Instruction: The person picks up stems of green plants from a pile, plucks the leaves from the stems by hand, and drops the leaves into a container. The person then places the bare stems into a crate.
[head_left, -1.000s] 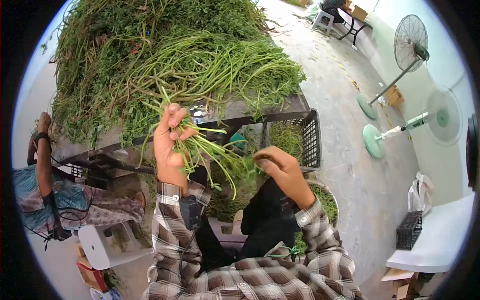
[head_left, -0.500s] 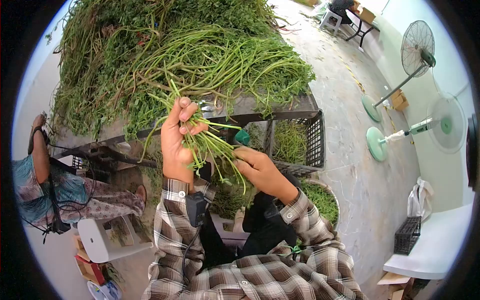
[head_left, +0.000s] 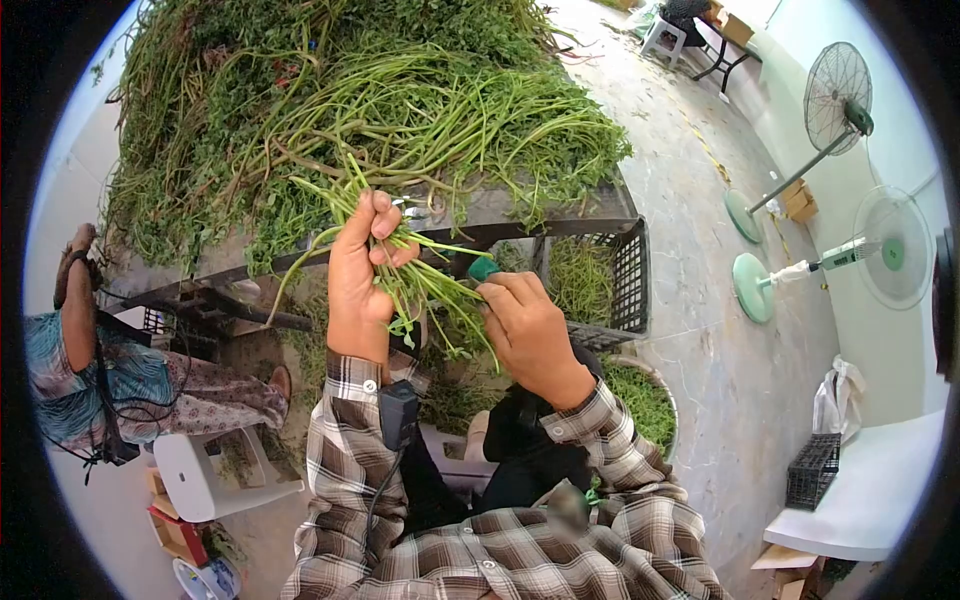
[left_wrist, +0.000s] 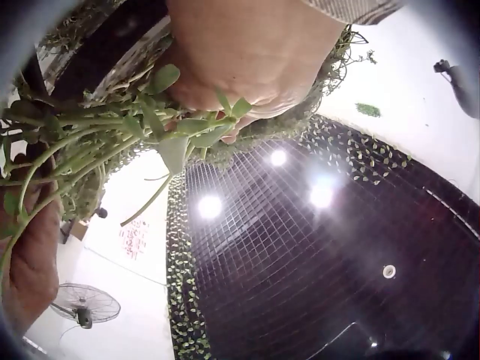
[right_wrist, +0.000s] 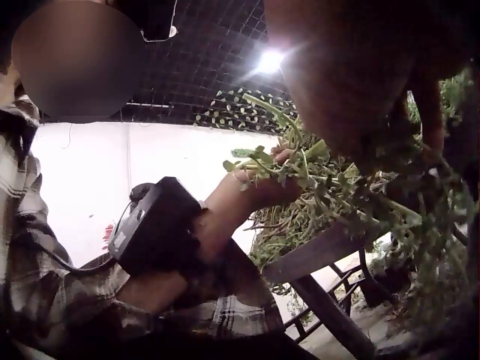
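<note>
In the head view my left hand (head_left: 362, 285) is raised before the table's edge and grips a bunch of green leafy stems (head_left: 430, 285), fingers curled round it. Stem ends poke out above the fist, while the rest fans toward the right. There my right hand (head_left: 528, 328) pinches the stems' far part between thumb and fingers. The left wrist view shows leafy sprigs (left_wrist: 180, 142) hanging below the left hand (left_wrist: 255, 56), with the right hand (left_wrist: 34, 255) at the left edge. Dark and close in the right wrist view, the right hand (right_wrist: 352, 75) partly covers the greens (right_wrist: 330, 187).
A large heap of greens (head_left: 380, 110) covers the table (head_left: 580, 212). Below it stand a black crate (head_left: 630, 280) and a round tub (head_left: 672, 400), both with greens. Another person (head_left: 90, 380) is at the left, by a white stool (head_left: 200, 485). Fans (head_left: 755, 285) stand at the right.
My right hand has come in from the right to the stems and moved slightly up along them. The left hand keeps its grip on the bunch.
</note>
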